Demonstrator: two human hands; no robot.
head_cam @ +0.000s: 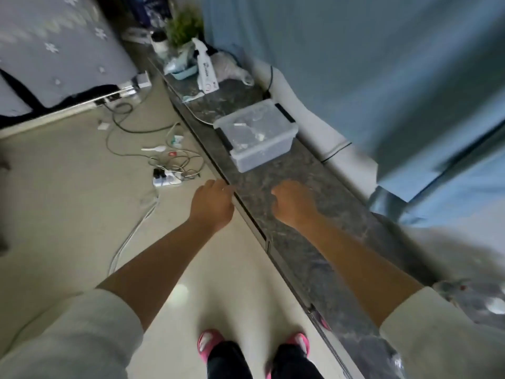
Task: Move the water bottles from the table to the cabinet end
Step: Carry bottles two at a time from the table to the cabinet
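Water bottles are hard to pick out from where I stand: neither hand carries one, and I cannot tell which of the blurred things at the far end is one. The only clear bottle shape is a white spray bottle (206, 75), well beyond both hands. It leans with its nozzle up and away, its long axis roughly in line with the cabinet's length.

The cabinet top (341, 214), grey and marbled, is a long narrow strip. It starts beside the person's right sleeve (437, 337), passes under the right hand and runs ahead and to the left.

The right hand (293, 203) hangs over that strip, back up, fingers curled loosely under, nothing showing in it. The left hand (211, 205) is level with it, just off the cabinet's front edge and above the floor, curled the same way and also without anything.

Just ahead of the right hand a clear lidded storage box (255, 135) sits on the top. Past it, near the spray bottle, are a teal basket (181, 72), a white jar with a dark lid (159, 43) and a green plant (183, 26).

A pale blue curtain (382, 77) hangs along the right-hand side of the cabinet. On the floor ahead of the left hand lie a power strip (166, 179) and tangled cables (131, 127). Pink slippers (210, 348) show below, between the forearms.
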